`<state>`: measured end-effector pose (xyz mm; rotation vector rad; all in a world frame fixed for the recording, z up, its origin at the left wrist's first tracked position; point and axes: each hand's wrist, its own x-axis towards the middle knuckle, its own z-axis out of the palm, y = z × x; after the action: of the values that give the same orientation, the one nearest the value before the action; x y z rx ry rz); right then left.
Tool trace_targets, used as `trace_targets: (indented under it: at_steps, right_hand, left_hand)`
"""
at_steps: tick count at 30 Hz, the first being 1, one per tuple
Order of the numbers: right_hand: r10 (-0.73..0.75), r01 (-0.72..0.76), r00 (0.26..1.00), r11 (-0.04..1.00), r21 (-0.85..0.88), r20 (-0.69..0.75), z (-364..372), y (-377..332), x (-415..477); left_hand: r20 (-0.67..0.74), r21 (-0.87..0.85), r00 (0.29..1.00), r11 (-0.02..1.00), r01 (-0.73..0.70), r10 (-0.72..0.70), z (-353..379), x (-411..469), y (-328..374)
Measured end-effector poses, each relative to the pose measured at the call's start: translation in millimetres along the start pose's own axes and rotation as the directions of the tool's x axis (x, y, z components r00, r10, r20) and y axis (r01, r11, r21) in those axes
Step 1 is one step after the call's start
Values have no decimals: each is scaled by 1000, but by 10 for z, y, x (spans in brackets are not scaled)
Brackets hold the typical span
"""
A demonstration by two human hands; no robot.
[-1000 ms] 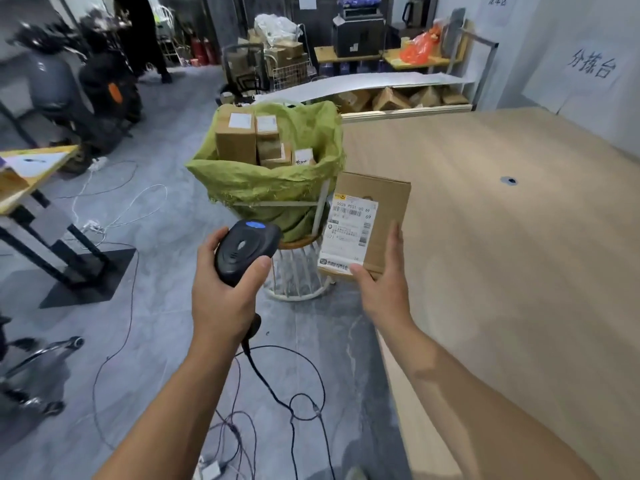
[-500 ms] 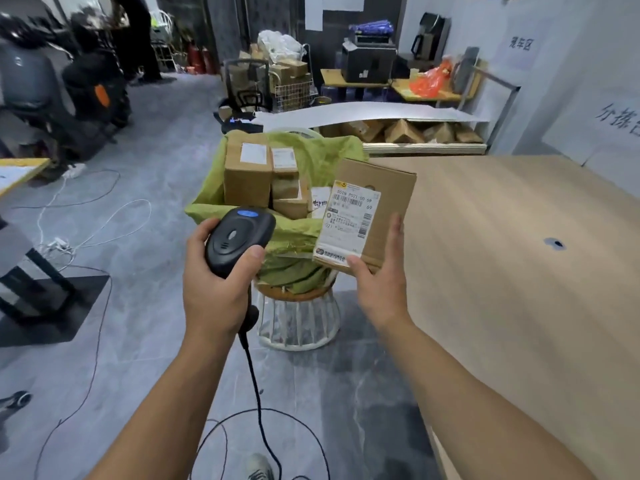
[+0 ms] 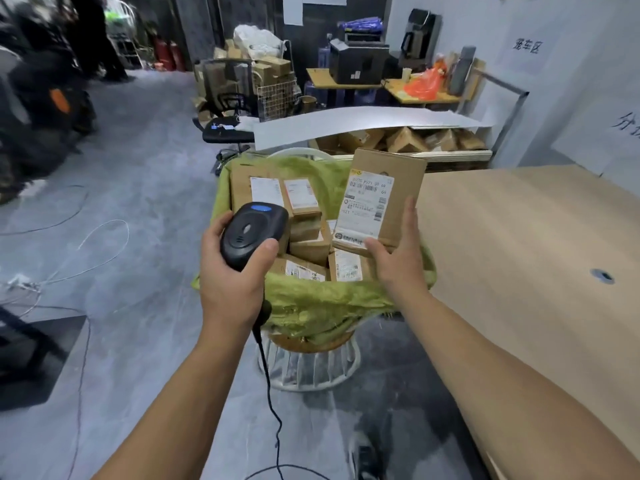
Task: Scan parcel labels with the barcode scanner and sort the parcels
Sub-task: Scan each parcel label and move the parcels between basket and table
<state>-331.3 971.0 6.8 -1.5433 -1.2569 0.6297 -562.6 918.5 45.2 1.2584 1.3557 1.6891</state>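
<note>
Barcode scanner point(image 3: 254, 233), black with a blue button on top: gripped in the left hand point(image 3: 230, 282), whose fingers and thumb are curled round its head; it is held above the near left edge of the sack. Cable point(image 3: 273, 403), black: seen hanging from the scanner's handle below the left wrist and running down towards the floor. Parcel point(image 3: 391, 188), brown cardboard, upright: clamped in the right hand point(image 3: 398, 261), with the thumb pressed on the lower front edge and the fingers laid up its right side; it is held in the air above the right part of the sack, just right of the scanner. Label point(image 3: 367, 206), white with barcodes: stuck on the parcel's front face and turned towards the camera. Green sack point(image 3: 311, 306): draped open over a white wire stand point(image 3: 308, 372) and filled with labelled boxes point(image 3: 308, 251), directly under both hands. Wooden table point(image 3: 536, 254): placed to the right of the sack, with a small round hole point(image 3: 602, 276) in its top. Low shelf point(image 3: 450, 155): set behind the sack, stocked with more cartons and covered by a white sheet point(image 3: 363, 123). Office chair point(image 3: 225, 133), black: placed to the left of the shelf. Dark scooter point(image 3: 41, 105): parked at far left.
</note>
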Motion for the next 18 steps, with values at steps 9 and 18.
trace_targets:
  at_steps: [9,18]
  right_hand:
    - [107,-87,964,992,-89,244,386,549,1438]
    - [258,-290,809,957,-24,529,735,1121,2443]
  left_hand:
    - [-83,24,996,999,32,-30,559,965,-337]
    - [-171,103,983,990,93,-74,1100,1661,-613]
